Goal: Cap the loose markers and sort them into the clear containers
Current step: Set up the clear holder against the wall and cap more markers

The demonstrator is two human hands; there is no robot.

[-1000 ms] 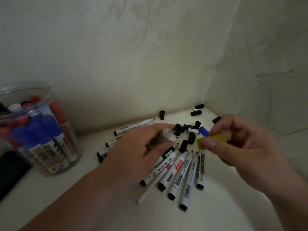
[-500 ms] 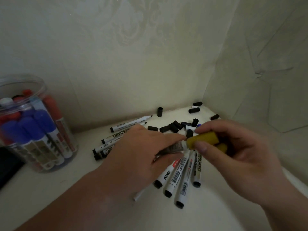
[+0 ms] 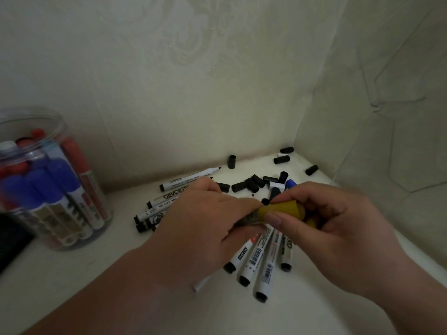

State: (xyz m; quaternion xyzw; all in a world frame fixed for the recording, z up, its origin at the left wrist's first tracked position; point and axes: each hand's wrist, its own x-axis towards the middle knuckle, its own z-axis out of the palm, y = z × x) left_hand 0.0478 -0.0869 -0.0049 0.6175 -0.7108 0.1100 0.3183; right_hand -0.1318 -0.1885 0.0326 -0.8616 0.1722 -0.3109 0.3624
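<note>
Left hand (image 3: 200, 226) gripped marker (image 3: 250, 217); right hand (image 3: 338, 228) pinched yellow cap (image 3: 283, 210) at its tip, right of clear container (image 3: 48, 189). Advised: keep coaxial, press until seated.

Yellow cap (image 3: 281, 209), black caps (image 3: 251, 185), white markers (image 3: 251, 262), blue and red markers in the clear container (image 3: 55, 187).

Surface (image 3: 72, 286): white, matte, set into a corner and dimly lit. Back wall (image 3: 193, 68): pale cream wallpaper with a faint embossed scroll pattern, meeting the surface along a shadowed edge. Side wall (image 3: 387, 117): on the right, the same pale tone, marked with thin angular lines. Black object (image 3: 12, 238): flat and dark, lying on the surface at the far left, cut off by the frame edge; what it is cannot be told.
</note>
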